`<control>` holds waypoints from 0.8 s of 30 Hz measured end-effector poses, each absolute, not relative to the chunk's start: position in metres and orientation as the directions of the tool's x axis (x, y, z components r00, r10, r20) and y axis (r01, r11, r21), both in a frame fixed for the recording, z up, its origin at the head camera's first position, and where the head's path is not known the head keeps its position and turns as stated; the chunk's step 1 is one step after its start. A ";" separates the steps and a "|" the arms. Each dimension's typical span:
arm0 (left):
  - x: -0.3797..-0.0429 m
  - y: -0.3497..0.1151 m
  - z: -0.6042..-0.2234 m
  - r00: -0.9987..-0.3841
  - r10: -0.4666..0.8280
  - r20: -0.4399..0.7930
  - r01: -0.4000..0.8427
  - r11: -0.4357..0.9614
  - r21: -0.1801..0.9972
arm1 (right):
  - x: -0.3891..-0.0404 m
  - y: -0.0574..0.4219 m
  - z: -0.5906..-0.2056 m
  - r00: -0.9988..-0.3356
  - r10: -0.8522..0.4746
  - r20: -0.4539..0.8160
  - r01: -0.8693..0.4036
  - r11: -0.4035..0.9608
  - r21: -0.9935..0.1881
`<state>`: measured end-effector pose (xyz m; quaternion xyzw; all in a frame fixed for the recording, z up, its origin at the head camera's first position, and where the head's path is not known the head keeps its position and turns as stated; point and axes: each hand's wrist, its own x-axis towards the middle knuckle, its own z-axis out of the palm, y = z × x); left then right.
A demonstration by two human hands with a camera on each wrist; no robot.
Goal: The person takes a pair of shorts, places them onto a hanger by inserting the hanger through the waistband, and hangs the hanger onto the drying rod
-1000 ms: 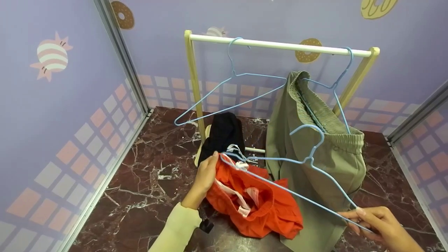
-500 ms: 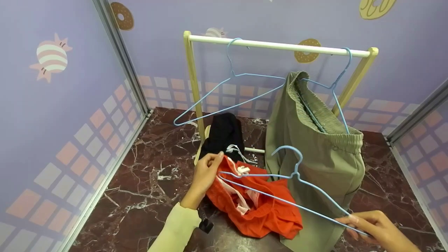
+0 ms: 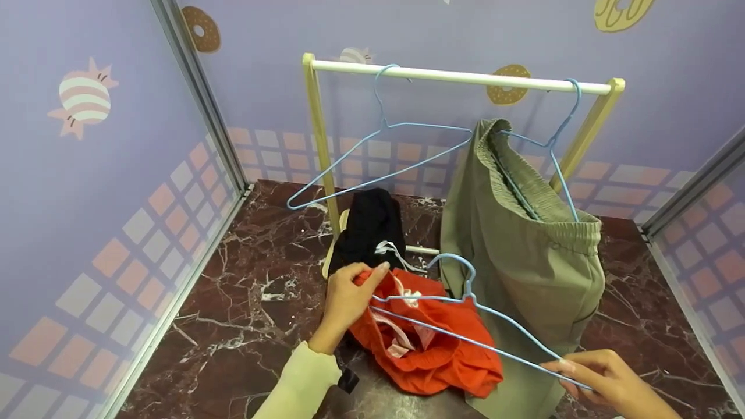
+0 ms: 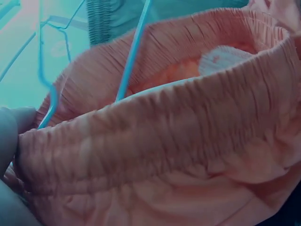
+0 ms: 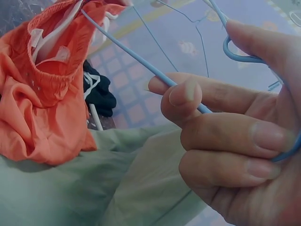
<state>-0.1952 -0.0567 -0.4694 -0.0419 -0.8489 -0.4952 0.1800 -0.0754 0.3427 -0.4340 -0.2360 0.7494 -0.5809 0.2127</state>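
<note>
My left hand (image 3: 348, 295) pinches the waistband of a red pair of shorts (image 3: 430, 372), whose elastic opening gapes upward with white labels inside. In my right hand (image 3: 602, 375) the fingers curl round one end of a blue wire hanger (image 3: 465, 336). The hanger's far end reaches into the waistband by the left hand, and its hook points up. In the left wrist view the gathered waistband (image 4: 155, 127) crosses in front of the hanger's wire (image 4: 131, 56). The right wrist view has the fingers wrapped over the lower bar (image 5: 127, 49).
Behind stands a small rack with a white rail (image 3: 454, 75). A bare blue hanger (image 3: 381, 160) and another bearing khaki trousers (image 3: 524, 262) hang from it. A black garment (image 3: 369, 230) with white cords lies at the rack's left foot. Patterned walls (image 3: 87, 192) enclose the marbled floor (image 3: 233, 314).
The held hanger has come down and left, its far end passing from above the waistband to inside it. My right hand has shifted slightly left, and my left hand slightly right with the shorts.
</note>
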 end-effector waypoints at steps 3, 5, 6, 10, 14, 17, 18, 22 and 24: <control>-0.194 -0.054 -0.471 -0.922 -0.068 0.380 0.293 0.516 0.805 | -0.077 0.338 -0.434 -0.803 -0.595 -0.042 -0.106 0.212 -0.972; -0.193 -0.053 -0.472 -0.925 -0.030 0.380 0.311 0.515 0.799 | -0.078 0.337 -0.436 -0.792 -0.610 -0.017 -0.127 0.192 -0.973; -0.192 -0.052 -0.471 -0.926 -0.011 0.378 0.319 0.516 0.795 | -0.079 0.337 -0.436 -0.791 -0.612 -0.004 -0.139 0.186 -0.973; -0.190 -0.050 -0.468 -0.912 0.060 0.405 0.370 0.545 0.752 | -0.079 0.336 -0.438 -0.794 -0.608 0.031 -0.169 0.172 -0.971; -0.187 -0.049 -0.466 -0.887 0.104 0.449 0.416 0.600 0.683 | -0.078 0.335 -0.435 -0.815 -0.579 0.011 -0.158 0.204 -0.966; -0.186 -0.048 -0.464 -0.883 0.128 0.451 0.423 0.633 0.648 | -0.077 0.333 -0.433 -0.826 -0.563 0.001 -0.154 0.224 -0.962; -0.185 -0.048 -0.464 -0.886 0.136 0.444 0.420 0.643 0.640 | -0.077 0.333 -0.432 -0.833 -0.553 -0.006 -0.149 0.234 -0.961; -0.183 -0.047 -0.462 -0.892 0.160 0.422 0.413 0.668 0.619 | -0.078 0.330 -0.433 -0.829 -0.557 0.042 -0.201 0.228 -0.953; -0.183 -0.046 -0.462 -0.892 0.156 0.423 0.408 0.679 0.610 | -0.079 0.329 -0.435 -0.822 -0.565 0.067 -0.223 0.211 -0.952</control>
